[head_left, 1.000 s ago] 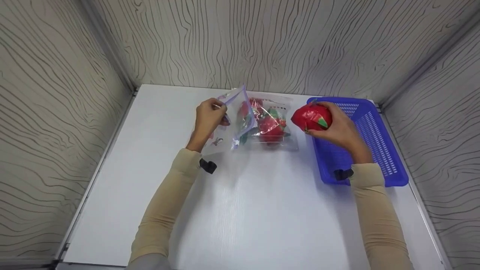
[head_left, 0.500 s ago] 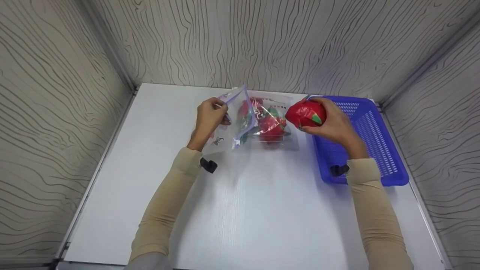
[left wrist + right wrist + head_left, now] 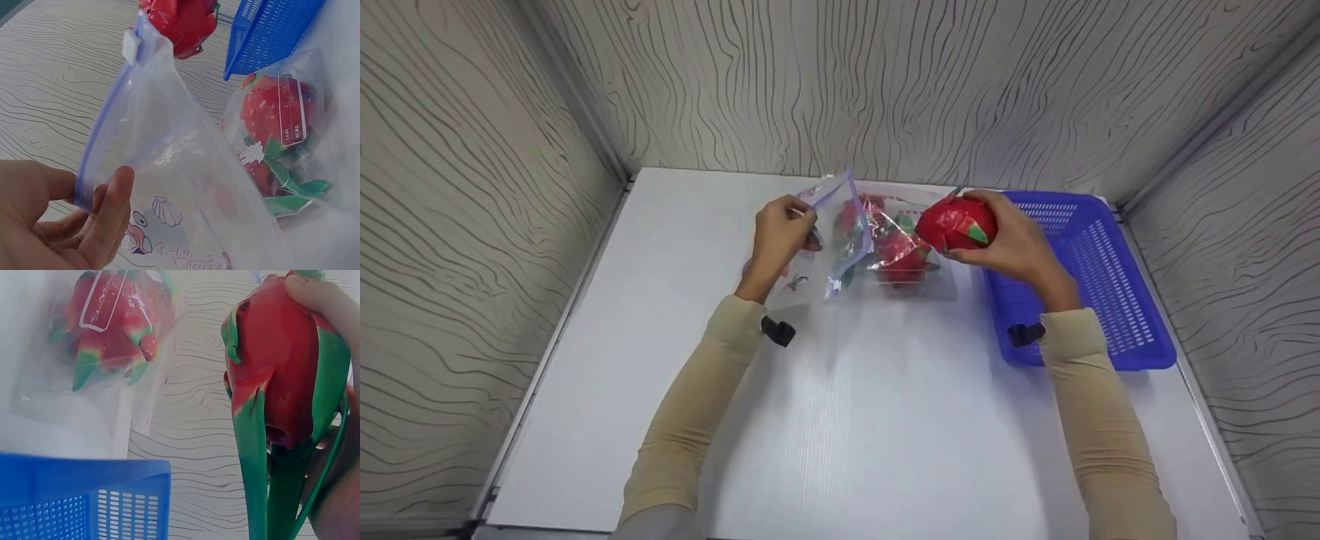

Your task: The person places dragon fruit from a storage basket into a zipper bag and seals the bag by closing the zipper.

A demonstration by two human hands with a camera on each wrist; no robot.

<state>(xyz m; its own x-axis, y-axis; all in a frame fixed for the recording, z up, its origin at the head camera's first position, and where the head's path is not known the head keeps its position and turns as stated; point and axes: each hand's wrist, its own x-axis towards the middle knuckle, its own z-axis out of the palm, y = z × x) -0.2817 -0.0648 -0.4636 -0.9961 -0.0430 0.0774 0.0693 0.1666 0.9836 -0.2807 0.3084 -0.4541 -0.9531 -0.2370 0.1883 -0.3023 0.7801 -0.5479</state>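
Note:
At the back of the white table, my left hand (image 3: pixel 781 232) pinches the purple-edged mouth of a clear zip bag (image 3: pixel 169 129) printed with small pictures. The bag's slider (image 3: pixel 131 47) sits at the raised corner. My right hand (image 3: pixel 1020 240) grips a red dragon fruit (image 3: pixel 956 223) with green leaf tips, held up between the bags and the basket. In the right wrist view, its long green leaves hang toward the camera. Behind the open bag lies a second clear bag (image 3: pixel 945 289) with red dragon fruit (image 3: pixel 901 259) inside; their exact number is hard to see.
A blue perforated plastic basket (image 3: pixel 1166 352) stands on the right of the white table (image 3: pixel 840 435). Walls with a wavy line pattern (image 3: pixel 885 82) close off the back and both sides.
My right hand has carried the dragon fruit leftward from above the basket's edge toward the bags. The left hand has stayed almost still on the bag's mouth.

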